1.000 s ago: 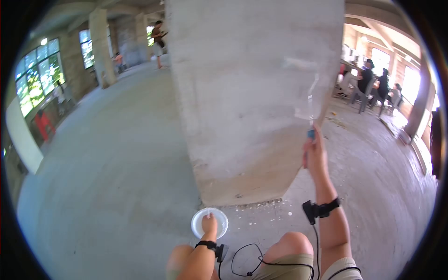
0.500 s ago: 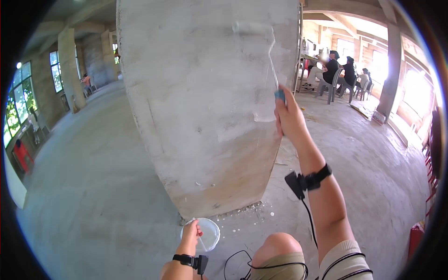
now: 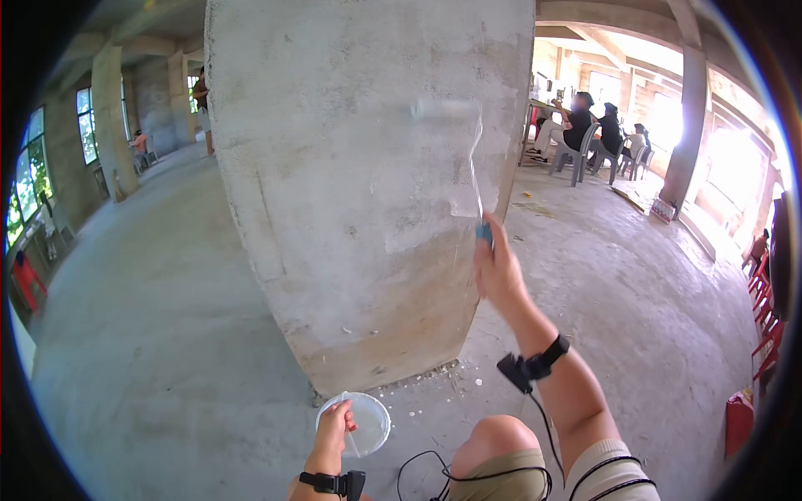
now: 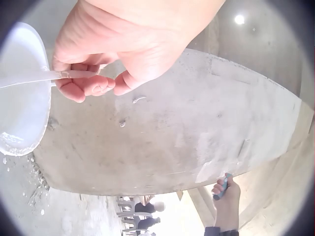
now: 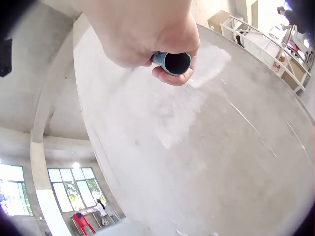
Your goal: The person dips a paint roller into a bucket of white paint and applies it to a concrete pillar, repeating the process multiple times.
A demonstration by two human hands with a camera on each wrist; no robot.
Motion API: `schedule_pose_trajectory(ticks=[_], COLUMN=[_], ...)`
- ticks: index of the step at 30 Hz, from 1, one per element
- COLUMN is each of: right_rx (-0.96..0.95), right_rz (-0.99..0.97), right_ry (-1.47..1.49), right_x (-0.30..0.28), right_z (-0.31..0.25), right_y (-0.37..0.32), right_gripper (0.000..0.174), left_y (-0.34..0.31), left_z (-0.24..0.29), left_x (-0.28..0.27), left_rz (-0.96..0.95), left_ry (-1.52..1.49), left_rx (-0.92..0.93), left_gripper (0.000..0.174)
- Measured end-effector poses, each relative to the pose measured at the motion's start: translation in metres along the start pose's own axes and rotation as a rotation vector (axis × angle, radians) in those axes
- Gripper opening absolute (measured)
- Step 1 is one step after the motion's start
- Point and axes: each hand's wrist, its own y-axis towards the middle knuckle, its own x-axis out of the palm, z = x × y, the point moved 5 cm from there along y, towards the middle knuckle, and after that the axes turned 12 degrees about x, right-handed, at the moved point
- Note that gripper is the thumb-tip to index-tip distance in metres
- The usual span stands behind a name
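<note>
My right hand (image 3: 499, 265) grips the blue handle (image 5: 177, 63) of a paint roller (image 3: 447, 108). The white roller sleeve lies against the upper part of a grey concrete pillar (image 3: 334, 250), with its bent wire frame running down to the handle. Paler, wet-looking patches show on the pillar around it. Low at the pillar's foot, my left hand (image 3: 336, 419) holds the white plastic bail of a white bucket (image 3: 386, 422). In the left wrist view the bail strip (image 4: 29, 77) passes through my curled fingers, and whitish liquid shows inside the bucket.
White splatters (image 3: 418, 411) dot the floor at the pillar's base. A black cable (image 3: 426, 455) loops by my knee. Beyond the pillar on the right, people sit on grey chairs (image 3: 576, 154). Red chairs (image 3: 767, 326) stand at the far right edge.
The roller went up the pillar with my right hand, then came partway down it. My left hand has shifted from over the bucket to its left side, holding the bail. The view has turned right.
</note>
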Motion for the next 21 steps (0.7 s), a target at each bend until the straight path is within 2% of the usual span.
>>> schedule_pose_trajectory(ticks=[1, 3, 6, 7, 9, 13, 20, 21], right_rx=[-0.013, 0.041, 0.042, 0.045, -0.079, 0.022, 0.108, 0.165], right_rz=[0.02, -0.064, -0.061, -0.061, 0.07, -0.019, -0.12, -0.143], right_ry=[-0.003, 0.178, 0.245, 0.236, 0.08, 0.011, -0.108, -0.135], right_x=[-0.011, -0.026, -0.03, -0.023, -0.003, 0.034, 0.031, 0.027], right_z=[-0.026, -0.075, -0.102, -0.093, -0.053, 0.036, 0.087, 0.09], right_y=[0.013, 0.031, 0.051, 0.051, 0.048, -0.001, -0.068, -0.073], right_gripper=[0.039, 0.038, 0.035, 0.035, 0.034, 0.038, 0.04, 0.04], left_y=[0.001, 0.004, 0.007, 0.008, 0.007, 0.009, 0.012, 0.011], left_z=[0.0, 0.0, -0.001, -0.001, 0.003, 0.007, 0.005, 0.006], left_x=[0.0, 0.0, 0.0, -0.001, -0.002, -0.005, -0.004, -0.004], left_rz=[-0.004, 0.004, 0.028, 0.046, 0.062, 0.071, 0.047, 0.043], left_ry=[-0.016, -0.025, -0.045, -0.05, -0.093, -0.104, -0.085, -0.084], left_rx=[0.006, 0.008, 0.015, 0.022, 0.024, 0.021, 0.02, 0.021], left_gripper=[0.014, 0.014, 0.014, 0.013, 0.011, 0.015, 0.017, 0.017])
